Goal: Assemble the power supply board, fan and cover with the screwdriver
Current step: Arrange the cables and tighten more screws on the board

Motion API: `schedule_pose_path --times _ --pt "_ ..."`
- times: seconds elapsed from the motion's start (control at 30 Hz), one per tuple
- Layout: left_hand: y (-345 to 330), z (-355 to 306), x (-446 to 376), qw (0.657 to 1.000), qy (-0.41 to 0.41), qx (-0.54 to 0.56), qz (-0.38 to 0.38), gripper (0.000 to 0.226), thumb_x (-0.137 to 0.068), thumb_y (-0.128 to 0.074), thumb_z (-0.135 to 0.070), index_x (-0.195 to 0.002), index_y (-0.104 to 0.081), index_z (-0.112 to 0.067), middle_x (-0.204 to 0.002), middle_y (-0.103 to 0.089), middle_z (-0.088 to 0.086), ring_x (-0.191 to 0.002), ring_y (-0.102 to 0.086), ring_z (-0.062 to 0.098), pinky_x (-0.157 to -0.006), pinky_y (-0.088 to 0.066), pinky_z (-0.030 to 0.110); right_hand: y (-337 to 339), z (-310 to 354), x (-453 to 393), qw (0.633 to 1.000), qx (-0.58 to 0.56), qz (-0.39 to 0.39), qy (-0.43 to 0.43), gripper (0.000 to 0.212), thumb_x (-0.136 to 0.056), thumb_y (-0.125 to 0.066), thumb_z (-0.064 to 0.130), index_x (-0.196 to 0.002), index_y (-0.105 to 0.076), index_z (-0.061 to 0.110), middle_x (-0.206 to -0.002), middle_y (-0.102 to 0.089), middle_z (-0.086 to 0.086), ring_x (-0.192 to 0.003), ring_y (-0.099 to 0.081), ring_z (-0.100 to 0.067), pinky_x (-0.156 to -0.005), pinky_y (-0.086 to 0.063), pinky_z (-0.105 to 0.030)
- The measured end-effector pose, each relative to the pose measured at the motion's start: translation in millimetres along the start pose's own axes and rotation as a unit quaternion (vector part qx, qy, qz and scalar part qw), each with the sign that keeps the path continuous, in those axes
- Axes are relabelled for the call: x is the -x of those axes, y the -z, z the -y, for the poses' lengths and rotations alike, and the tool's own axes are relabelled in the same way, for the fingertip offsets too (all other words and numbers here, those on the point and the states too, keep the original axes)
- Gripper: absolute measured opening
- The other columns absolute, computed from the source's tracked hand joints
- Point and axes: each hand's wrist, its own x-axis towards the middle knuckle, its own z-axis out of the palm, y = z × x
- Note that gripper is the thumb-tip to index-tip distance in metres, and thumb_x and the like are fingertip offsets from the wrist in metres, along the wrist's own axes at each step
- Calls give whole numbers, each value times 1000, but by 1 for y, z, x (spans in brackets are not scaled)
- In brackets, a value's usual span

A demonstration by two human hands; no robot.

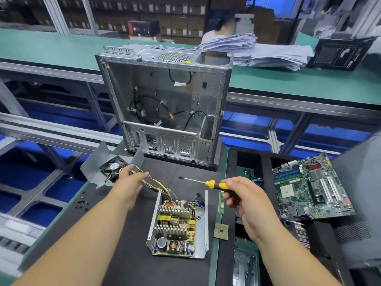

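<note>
The right hand [243, 195] pinches the screwdriver [206, 182] by its yellow handle, the shaft nearly level with the tip pointing toward 9 o'clock. The left hand [129, 180] curls round the yellow wires [156, 185] running from the power supply board [177, 228] on the bench [127, 234]; the fan [112, 167] lies at 10 o'clock.

No text reads clearly; only the black box [341, 53] at the far right of the green tabletop [61, 48] bears white characters, upside down and illegible.
</note>
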Motion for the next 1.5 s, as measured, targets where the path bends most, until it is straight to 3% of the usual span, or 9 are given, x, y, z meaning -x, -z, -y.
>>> schedule_pose_path --times 0.23,0.43,0.7,0.87,1.03,1.13,1.23,1.37,1.5 --pt "1 -8 -4 990 -50 132 8 36 -91 -58 -7 -123 -53 -22 -110 -64 -3 -126 -52 17 -116 -28 34 -8 -3 -2 1000 2 -6 2 14 -90 -62 19 -85 -76 19 -71 -65 -3 -64 -55 -11 -60 -46 -24" --pt "-27 -21 13 961 -218 -75 151 38 -76 -68 -17 -109 -59 -34 -110 -66 -4 -102 -62 5 -84 -46 21 -10 -3 -2 1000 -8 -29 3 14 -91 -61 17 -87 -75 16 -72 -64 -5 -64 -54 -13 -61 -45 -25" --pt "-74 -33 -27 938 -73 -271 205 38 -79 -69 -25 -113 -54 -31 -107 -53 8 -85 -54 18 -82 -42 35 -4 -3 2 997 -23 -77 -3 15 -91 -60 14 -84 -74 14 -69 -63 -4 -59 -51 -12 -56 -46 -22" --pt "-70 -27 -31 864 -41 -483 137 69 -90 -62 -41 -149 -28 -25 -143 -41 16 -123 -47 33 -100 -39 36 -4 -3 2 997 -14 -80 -7 16 -90 -60 14 -82 -75 16 -67 -62 -4 -57 -51 -10 -56 -44 -22" --pt "-48 -30 -5 828 -59 -543 123 81 -93 -56 -46 -154 -4 -36 -148 -38 19 -116 -54 33 -89 -43 32 -5 -3 0 997 -10 -83 -2 12 -89 -61 16 -88 -72 12 -67 -65 -3 -52 -49 -9 -56 -40 -23" --pt "-33 -28 13 832 -79 -547 53 83 -88 -61 -50 -152 -13 -30 -148 -31 19 -128 -44 38 -108 -37 42 -3 -5 -5 997 -19 -75 -11 13 -90 -61 18 -93 -72 12 -70 -68 -3 -54 -50 -9 -59 -40 -26" --pt "-20 -23 32 844 -71 -532 0 72 -83 -67 -51 -135 -31 -16 -136 -40 15 -119 -49 34 -97 -42 38 -1 -10 -12 997 -32 -61 -24 15 -91 -61 19 -98 -72 11 -74 -71 -5 -55 -53 -10 -59 -40 -26" --pt "-14 -5 51 811 28 -580 76 67 -85 -66 -48 -134 -41 -9 -126 -57 13 -111 -57 27 -85 -46 29 0 -16 -22 998 -39 -42 -32 18 -92 -59 19 -102 -70 9 -79 -73 -7 -56 -54 -10 -57 -41 -26" --pt "-22 14 60 845 -7 -528 78 40 -94 -56 -29 -129 -50 -12 -119 -61 10 -101 -58 26 -78 -42 29 0 -20 -26 998 -43 -21 -42 19 -93 -59 19 -104 -69 8 -79 -74 -7 -55 -55 -10 -57 -42 -25"
